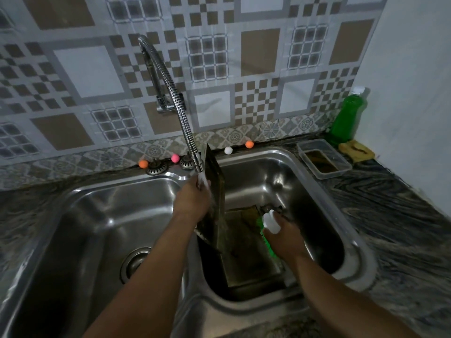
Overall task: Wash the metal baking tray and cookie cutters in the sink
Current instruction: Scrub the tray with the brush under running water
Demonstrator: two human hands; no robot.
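A dark metal baking tray (214,191) stands on edge in the right sink basin (317,191), under water running from the flexible tap (170,93). My left hand (192,198) grips the tray's left side and holds it upright. My right hand (285,237) holds a green scrub brush (267,242) with a white handle (271,222), low in the basin to the right of the tray. A second dark tray (249,259) lies flat on the basin floor beneath. I cannot make out any cookie cutters.
The left basin (102,215) has a round drain (136,262). A green dish soap bottle (346,118), a yellow sponge (356,150) and a clear plastic container (322,159) sit on the right counter. Small coloured balls (228,150) line the back ledge.
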